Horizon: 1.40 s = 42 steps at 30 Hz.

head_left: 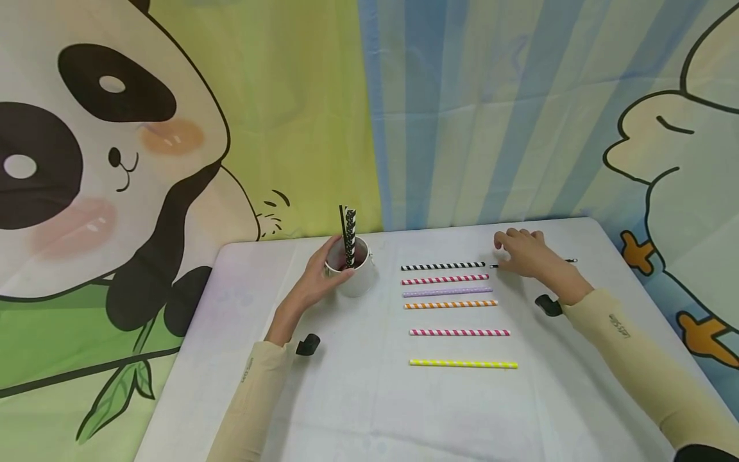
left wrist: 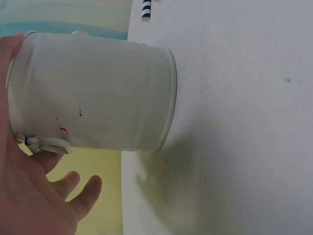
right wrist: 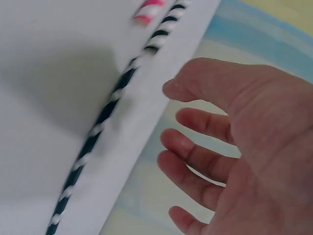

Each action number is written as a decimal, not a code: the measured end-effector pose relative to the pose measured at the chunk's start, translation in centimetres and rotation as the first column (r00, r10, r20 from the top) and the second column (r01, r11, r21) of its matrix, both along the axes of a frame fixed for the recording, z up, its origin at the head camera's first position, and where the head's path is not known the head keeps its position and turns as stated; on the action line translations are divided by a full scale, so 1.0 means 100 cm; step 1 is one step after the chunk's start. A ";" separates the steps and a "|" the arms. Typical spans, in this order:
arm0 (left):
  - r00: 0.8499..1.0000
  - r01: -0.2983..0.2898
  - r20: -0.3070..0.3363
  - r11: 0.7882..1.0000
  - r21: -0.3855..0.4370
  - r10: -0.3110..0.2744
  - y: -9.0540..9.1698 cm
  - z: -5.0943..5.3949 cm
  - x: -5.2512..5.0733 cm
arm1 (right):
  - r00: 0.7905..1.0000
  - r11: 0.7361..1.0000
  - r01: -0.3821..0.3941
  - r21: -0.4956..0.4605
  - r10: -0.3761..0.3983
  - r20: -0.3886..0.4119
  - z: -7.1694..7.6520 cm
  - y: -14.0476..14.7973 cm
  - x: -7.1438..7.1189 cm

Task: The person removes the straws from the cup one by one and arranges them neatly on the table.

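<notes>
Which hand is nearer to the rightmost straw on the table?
Right. The right hand is just above the straw; the left hand holds the white bucket, farther left.

Place: cloth-screened, room type unclear
Panda backdrop (head_left: 138,167): ten o'clock
Striped backdrop (head_left: 479,122): one o'clock
White table (head_left: 346,404): six o'clock

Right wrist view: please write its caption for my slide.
Empty right hand beside a long black straw with white markings, on a white table.

Even light, soft shadows on table (head_left: 346,404), slightly blurry right wrist view
</notes>
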State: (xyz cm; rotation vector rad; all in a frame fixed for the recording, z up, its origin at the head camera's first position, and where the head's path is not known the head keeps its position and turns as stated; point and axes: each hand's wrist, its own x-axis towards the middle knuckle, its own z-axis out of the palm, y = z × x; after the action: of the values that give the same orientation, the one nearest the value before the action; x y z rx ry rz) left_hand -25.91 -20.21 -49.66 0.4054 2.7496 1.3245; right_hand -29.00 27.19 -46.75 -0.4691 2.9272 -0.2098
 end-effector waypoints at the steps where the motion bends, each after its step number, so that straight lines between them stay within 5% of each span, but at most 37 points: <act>1: 1.000 0.000 -0.001 1.000 0.005 0.000 0.000 0.000 0.000 | 1.000 1.000 0.004 -0.024 -0.004 -0.009 0.003 -0.005 0.001; 6: 1.000 0.009 -0.009 1.000 0.009 -0.009 0.001 0.000 -0.001 | 0.999 0.980 -0.011 -0.199 0.000 -0.055 0.010 -0.023 0.001; 12: 1.000 0.016 -0.009 1.000 0.013 -0.015 0.000 0.000 -0.001 | 0.999 0.914 -0.019 -0.406 0.004 -0.037 0.013 -0.040 -0.001; 26: 1.000 0.012 0.000 1.000 0.027 -0.012 -0.001 -0.001 -0.001 | 0.992 0.610 0.113 -0.784 -0.020 0.127 0.010 -0.096 0.005; 38: 1.000 0.015 -0.008 0.999 0.036 -0.015 -0.003 -0.001 -0.002 | 0.948 0.376 0.254 -0.891 0.085 0.306 0.017 -0.149 0.007; 42: 1.000 0.018 0.001 0.999 0.034 -0.018 -0.002 -0.001 -0.002 | 0.936 0.328 0.291 -0.899 0.096 0.338 0.018 -0.165 0.006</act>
State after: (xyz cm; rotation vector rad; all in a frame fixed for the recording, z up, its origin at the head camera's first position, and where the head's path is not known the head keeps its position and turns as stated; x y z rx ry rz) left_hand -26.08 -20.43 -49.77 0.4296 2.7193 1.3684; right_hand -28.42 10.72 -44.92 -0.2960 2.1332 -1.8908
